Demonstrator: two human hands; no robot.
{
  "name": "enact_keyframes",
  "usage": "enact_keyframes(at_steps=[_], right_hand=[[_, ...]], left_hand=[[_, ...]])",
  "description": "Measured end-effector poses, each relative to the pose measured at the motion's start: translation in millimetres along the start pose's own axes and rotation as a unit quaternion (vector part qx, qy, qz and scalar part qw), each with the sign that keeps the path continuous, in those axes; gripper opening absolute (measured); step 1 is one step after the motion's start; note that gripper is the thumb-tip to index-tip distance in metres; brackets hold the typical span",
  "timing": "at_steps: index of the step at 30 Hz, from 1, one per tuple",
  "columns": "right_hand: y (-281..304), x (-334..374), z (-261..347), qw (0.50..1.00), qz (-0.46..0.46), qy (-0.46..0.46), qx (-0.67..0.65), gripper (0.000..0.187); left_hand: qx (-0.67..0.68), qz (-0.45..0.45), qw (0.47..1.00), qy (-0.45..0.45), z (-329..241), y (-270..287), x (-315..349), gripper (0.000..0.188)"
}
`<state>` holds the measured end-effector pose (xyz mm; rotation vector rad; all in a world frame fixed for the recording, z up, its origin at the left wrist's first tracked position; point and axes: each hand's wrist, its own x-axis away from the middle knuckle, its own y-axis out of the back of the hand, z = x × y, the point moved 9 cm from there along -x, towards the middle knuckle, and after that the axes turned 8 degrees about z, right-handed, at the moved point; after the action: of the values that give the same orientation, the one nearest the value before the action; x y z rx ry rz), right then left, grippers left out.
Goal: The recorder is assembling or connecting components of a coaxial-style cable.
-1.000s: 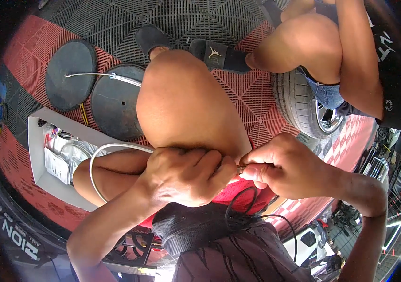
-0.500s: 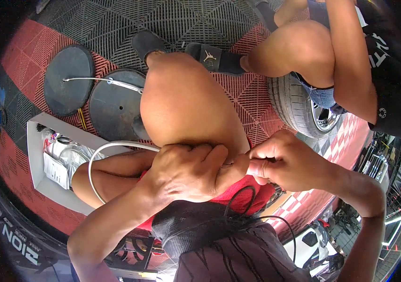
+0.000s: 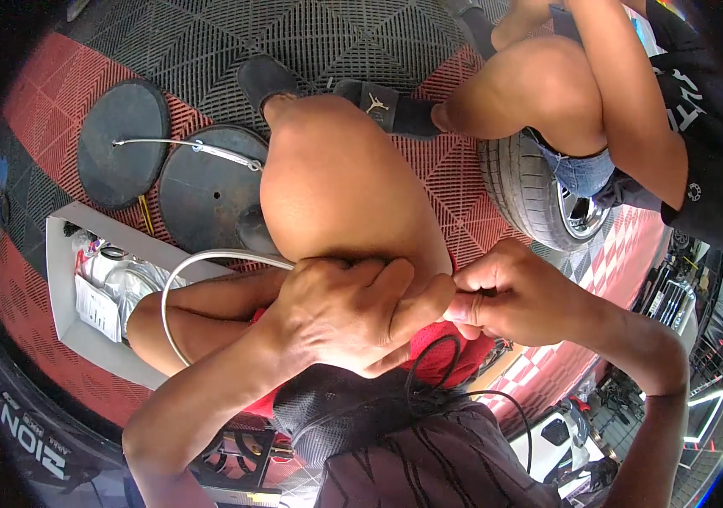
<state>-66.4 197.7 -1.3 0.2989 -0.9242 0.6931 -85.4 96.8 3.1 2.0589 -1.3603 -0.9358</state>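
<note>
A pale grey hose (image 3: 196, 256) loops over my bent leg and runs into my left hand (image 3: 340, 311). The fingers of that hand are curled round it in front of my raised knee. Close against the left fingertips, my right hand (image 3: 518, 296) is closed in a pinch. Whatever sits between its thumb and finger is too small and hidden to make out. A thin black cord (image 3: 526, 415) hangs below the hands over my lap.
At left an opened white box (image 3: 65, 317) holds bagged parts and a paper sheet. Beyond it lie two dark round discs (image 3: 124, 144), a thin metal cable (image 3: 234, 157) and a yellow tool (image 3: 147, 215). At right, a person (image 3: 632, 110) sits by a wheel (image 3: 526, 182).
Both hands stay close together at nearly the same spot. The left fingers have shifted slightly against the right fingertips. The person at right has leaned a little.
</note>
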Motion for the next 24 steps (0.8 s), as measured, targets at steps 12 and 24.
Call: enact_keyframes(at_steps=[12, 24], right_hand=[[-2, 1, -3, 0.999, 0.000, -0.037, -0.004, 0.028], [-13, 8, -16, 0.997, -0.042, -0.052, -0.041, 0.029]], left_hand=[[0.012, -0.030, 0.999, -0.012, -1, 0, 2, 0.048], [-0.015, -0.010, 1.000, -0.016, -1, -6, -4, 0.057]])
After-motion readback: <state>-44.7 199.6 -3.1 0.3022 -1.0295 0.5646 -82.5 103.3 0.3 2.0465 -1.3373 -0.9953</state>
